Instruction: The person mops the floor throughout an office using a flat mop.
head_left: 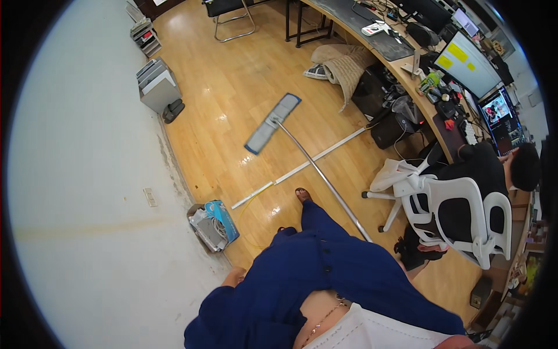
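A: State the condition of the hands, nearest first.

B: The left hand (235, 276) extends past the dark blue clothing (349, 264), on the side of the white wall (93, 174). Its fingers are largely hidden; whether they are spread or closed on anything cannot be told. The right hand is out of sight, so its grip cannot be told either.

A: Locate the implement.

B: The flat mop (272, 123) stands ahead of the sandalled foot (303, 195). The upper end of its metal pole (343, 204) passes behind the clothing. Its grey, blue-edged head lies flat on the wooden floor (232, 75), beyond a white strip (340, 145) that the pole crosses.

A: List the containers and any markings.

B: Nearest is an open cardboard box (195, 209) beside the wall. It holds a blue carton (231, 230), whose print is too small to read, coiled grey cable (219, 227) and pale items. Farther along the wall, a grey file box (165, 99) holds upright folders, with black slippers (173, 110) just beside it.

A: And at the right?

B: A person (479, 166) sits in a white chair (431, 200) at the desk (407, 81). A monitor (474, 67) there displays yellow blocks; their text is illegible.
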`<action>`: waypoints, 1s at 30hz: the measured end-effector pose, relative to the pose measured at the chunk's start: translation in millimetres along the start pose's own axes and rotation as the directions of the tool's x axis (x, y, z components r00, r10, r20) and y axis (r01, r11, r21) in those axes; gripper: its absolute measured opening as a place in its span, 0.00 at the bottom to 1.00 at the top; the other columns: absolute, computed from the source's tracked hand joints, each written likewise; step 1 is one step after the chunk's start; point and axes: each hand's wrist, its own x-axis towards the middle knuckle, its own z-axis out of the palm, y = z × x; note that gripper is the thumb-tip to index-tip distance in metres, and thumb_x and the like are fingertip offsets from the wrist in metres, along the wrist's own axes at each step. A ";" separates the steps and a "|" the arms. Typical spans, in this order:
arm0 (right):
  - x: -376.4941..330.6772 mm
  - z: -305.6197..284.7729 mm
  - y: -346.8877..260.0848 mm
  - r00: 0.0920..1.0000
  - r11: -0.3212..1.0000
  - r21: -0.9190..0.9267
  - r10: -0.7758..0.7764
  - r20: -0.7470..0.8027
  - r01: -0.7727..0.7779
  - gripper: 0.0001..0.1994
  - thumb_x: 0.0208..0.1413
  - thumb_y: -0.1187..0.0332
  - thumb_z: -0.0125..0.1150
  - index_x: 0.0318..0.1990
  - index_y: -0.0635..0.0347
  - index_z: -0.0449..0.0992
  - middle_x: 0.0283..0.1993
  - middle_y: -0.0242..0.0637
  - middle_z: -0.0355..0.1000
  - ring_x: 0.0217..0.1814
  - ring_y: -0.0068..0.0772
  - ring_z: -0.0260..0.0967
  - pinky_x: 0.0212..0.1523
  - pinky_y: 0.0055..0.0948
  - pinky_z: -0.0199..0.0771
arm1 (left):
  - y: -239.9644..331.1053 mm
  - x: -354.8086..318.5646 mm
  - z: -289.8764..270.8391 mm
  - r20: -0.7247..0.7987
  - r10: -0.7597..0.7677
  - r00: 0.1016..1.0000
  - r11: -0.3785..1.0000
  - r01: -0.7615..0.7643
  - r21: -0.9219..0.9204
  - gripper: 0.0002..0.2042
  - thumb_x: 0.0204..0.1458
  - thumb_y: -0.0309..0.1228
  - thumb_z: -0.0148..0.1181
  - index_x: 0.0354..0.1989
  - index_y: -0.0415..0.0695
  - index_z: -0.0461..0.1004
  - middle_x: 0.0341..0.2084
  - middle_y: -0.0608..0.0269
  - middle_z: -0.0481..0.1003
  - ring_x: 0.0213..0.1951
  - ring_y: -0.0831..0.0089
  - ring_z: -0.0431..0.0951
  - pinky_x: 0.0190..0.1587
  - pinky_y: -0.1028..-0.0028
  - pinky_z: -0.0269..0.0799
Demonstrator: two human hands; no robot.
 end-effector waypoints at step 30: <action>112.8 23.8 -204.1 0.964 0.902 0.384 0.106 0.245 -0.196 0.30 0.54 0.66 0.49 0.64 0.49 0.47 0.24 0.31 0.62 0.20 0.22 0.63 0.18 0.23 0.66 | 348.3 -122.8 148.7 0.088 0.807 0.584 0.264 -0.490 0.831 0.23 0.45 0.38 0.52 0.51 0.44 0.67 0.39 0.45 0.72 0.36 0.53 0.74 0.43 0.68 0.69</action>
